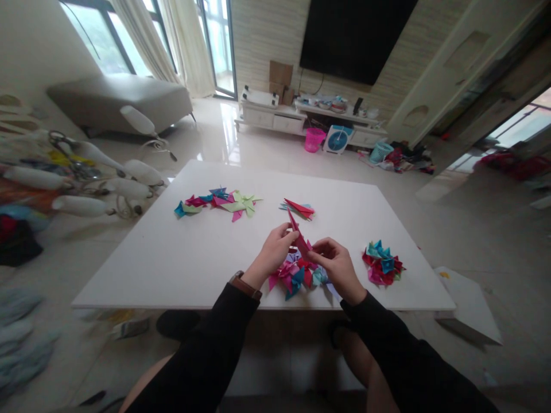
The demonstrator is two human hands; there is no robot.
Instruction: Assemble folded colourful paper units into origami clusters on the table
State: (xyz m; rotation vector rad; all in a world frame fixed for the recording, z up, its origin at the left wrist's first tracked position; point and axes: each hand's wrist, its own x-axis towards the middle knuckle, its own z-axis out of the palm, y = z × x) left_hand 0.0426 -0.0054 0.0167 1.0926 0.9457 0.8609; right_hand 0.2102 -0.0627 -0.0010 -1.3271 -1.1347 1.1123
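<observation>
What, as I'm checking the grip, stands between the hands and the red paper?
Nothing visible. The left hand and the right hand both pinch the red paper directly, holding it above a heap of folded pieces at the near edge of the table.

One white table (181, 258) fills the middle. Four heaps of folded paper lie on it: one long heap (219, 202) at its upper left, one small red heap (299, 209) in the middle, one near heap (295, 276) at the bottom middle and one round heap (382, 264) at the right. There are two hands, a left hand (275, 249) and a right hand (338, 267), holding one red paper (300, 238). At the top are one black TV (353, 34), one pink bin (314, 139) and one blue fan (338, 139).
</observation>
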